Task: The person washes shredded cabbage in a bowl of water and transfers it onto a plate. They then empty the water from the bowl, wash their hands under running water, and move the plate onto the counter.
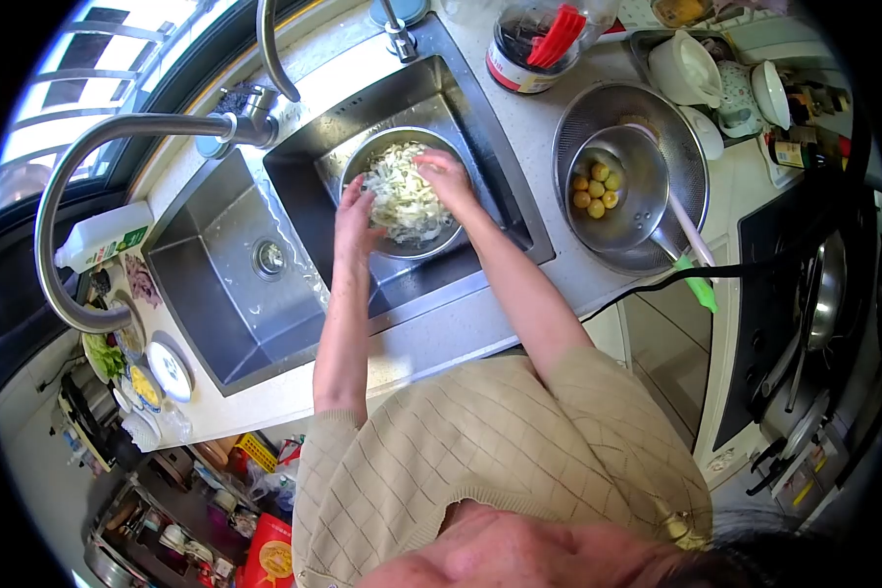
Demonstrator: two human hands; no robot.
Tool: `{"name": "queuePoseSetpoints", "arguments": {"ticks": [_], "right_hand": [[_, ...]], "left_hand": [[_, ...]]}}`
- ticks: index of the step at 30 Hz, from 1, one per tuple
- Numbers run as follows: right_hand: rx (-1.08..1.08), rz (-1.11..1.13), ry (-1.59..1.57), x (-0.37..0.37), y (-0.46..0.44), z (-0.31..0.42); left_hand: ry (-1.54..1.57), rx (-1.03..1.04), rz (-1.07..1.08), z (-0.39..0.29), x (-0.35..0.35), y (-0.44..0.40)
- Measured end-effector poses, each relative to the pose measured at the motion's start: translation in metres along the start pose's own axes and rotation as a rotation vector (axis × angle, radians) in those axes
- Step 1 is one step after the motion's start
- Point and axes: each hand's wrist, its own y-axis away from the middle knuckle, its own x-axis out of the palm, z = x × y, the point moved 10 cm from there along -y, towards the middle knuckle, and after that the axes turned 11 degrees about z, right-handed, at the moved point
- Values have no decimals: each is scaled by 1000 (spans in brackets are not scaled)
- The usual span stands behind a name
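Note:
A round metal bowl (429, 248) stands in the right sink basin (412, 289), filled with pale, whitish cut pieces (402, 196) that look wet. On the bowl's left side is my left hand (355, 218), fingers apart and curved at the edge of the pieces. My right hand (445, 180) reaches in from the right, its fingertips over the pieces at the upper right; whether it holds any of them is too small to tell.
A curved faucet (118, 127) arches over the left basin (230, 294). Right of the sink, a large colander (691, 147) holds a smaller strainer (622, 220) with several round yellowish items (596, 190). Behind stands a jar (529, 59). A stove (764, 314) is at the right.

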Motion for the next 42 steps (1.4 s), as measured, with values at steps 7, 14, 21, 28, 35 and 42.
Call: {"name": "queuePoseSetpoints", "arguments": {"ticks": [7,14,21,28,35,42], "right_hand": [[486,26,-694,30,2,-70],[680,22,-1196,52,15,-88],[352,78,-544,24,3,-39],[551,-3,-300,24,18,-77],[520,96,-214,30,8,-86],[223,104,200,6,-2,-15]], "left_hand": [[-544,236,-95,15,6,-85],[-821,357,-298,-24,70,-17],[-537,269,-309,7,-19,-52],[149,80,-316,68,-22,-39],[57,183,-57,42,22,-49],[118,130,-46,6,-3,-20]]}}
